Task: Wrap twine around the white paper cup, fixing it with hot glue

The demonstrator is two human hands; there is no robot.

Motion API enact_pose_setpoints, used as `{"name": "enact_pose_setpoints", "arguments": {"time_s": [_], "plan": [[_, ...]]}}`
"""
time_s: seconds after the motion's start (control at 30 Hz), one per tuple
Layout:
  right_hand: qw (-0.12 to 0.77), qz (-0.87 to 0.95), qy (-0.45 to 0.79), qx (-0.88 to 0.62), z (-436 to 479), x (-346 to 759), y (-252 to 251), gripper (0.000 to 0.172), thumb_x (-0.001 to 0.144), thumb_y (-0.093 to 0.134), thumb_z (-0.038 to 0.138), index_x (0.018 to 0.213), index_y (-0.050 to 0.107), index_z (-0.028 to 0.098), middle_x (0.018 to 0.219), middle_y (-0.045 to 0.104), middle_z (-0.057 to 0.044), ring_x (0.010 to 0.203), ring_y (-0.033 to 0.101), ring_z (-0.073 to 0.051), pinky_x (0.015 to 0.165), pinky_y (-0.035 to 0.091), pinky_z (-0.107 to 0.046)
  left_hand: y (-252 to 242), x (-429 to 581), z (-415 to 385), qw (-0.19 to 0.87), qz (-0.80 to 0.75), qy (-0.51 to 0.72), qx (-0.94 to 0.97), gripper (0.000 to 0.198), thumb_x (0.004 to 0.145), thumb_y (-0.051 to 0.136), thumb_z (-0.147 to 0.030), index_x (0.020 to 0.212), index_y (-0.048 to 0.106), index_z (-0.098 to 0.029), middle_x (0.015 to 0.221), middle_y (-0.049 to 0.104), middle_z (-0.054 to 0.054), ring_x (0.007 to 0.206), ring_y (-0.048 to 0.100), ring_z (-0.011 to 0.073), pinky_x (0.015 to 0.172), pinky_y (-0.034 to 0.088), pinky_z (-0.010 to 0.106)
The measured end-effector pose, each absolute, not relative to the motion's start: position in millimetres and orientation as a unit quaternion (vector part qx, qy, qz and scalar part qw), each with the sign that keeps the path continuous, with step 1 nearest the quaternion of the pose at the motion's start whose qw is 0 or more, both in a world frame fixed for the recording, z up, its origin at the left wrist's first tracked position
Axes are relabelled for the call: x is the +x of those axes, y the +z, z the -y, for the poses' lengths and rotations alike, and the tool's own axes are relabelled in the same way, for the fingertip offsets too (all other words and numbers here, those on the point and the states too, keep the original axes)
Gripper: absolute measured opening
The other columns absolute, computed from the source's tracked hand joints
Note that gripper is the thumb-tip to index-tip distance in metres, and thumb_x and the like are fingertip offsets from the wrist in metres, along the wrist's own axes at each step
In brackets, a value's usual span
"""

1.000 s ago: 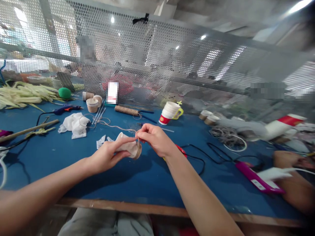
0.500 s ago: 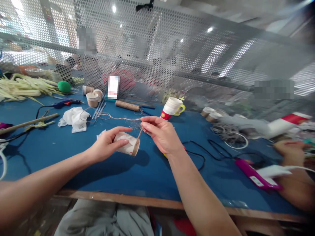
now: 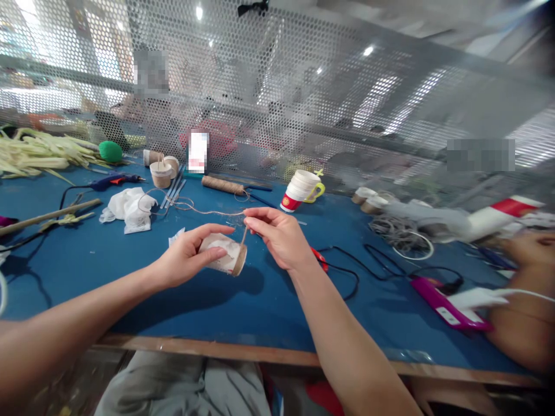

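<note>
My left hand (image 3: 186, 257) grips a white paper cup (image 3: 221, 252) lying on its side above the table, thumb in front and fingers behind. Brown twine (image 3: 240, 260) is wound around the cup's right end. My right hand (image 3: 277, 234) pinches the twine strand just above that end and holds it taut. From these fingertips the loose strand (image 3: 208, 211) trails left across the table, passing near a crumpled white cloth (image 3: 130, 208). Behind it lies a spool of twine (image 3: 223, 185).
Stacked paper cups (image 3: 299, 190) stand behind my right hand. Twine-wrapped cups (image 3: 161, 173), a blue glue gun (image 3: 113, 181) and a phone (image 3: 198, 152) are at the back left. To the right are a purple power strip (image 3: 446, 306), dark cable and another person's arm (image 3: 524, 300). Perforated metal panel (image 3: 260, 104) rises behind.
My right hand has drawn slightly left, closer to the cup's wound end, still pinching the twine. The left hand and cup hold nearly the same position; the view has shifted a little.
</note>
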State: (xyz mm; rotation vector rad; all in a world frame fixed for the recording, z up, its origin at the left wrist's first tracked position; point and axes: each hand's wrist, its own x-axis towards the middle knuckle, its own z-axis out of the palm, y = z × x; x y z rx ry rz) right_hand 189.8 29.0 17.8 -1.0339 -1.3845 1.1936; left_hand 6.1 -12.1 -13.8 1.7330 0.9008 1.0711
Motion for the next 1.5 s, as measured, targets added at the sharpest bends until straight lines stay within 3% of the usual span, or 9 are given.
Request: {"name": "enact_pose_setpoints", "arguments": {"time_s": [0.9,1.17,1.5], "plan": [[0.455,0.561,0.532,-0.442,-29.7,187.2,6.5,0.017,0.057,0.072,0.021,0.073,0.068,0.017,0.071,0.064,0.001,0.061,0.052,-0.008,0.065,0.041,-0.026,-11.9,4.0,14.9,0.359,-0.333,0.455,0.744,0.029,0.079,0.055,-0.025,0.106,0.059,-0.016,0.084,0.066,0.004,0.067,0.056,0.0124,0.06,0.045,0.02],[0.435,0.543,0.56,-0.449,-31.0,183.8,2.8,0.018,0.057,0.072,0.021,0.073,0.067,0.017,0.069,0.064,0.001,0.066,0.056,-0.01,0.068,0.043,-0.027,-12.2,4.4,13.1,0.416,-0.338,0.496,0.683,0.028,0.075,0.061,-0.026,0.101,0.063,-0.014,0.089,0.066,0.006,0.072,0.056,0.0124,0.063,0.045,0.019],[0.416,0.516,0.593,-0.457,-33.5,178.9,-2.0,0.011,0.058,0.069,0.017,0.069,0.067,0.016,0.064,0.064,0.001,0.061,0.057,-0.01,0.063,0.044,-0.025,-13.3,8.2,7.8,0.618,-0.299,0.527,0.501,0.036,0.066,0.071,-0.029,0.098,0.063,-0.015,0.074,0.064,0.0,0.058,0.057,0.0084,0.053,0.044,0.017]]}}
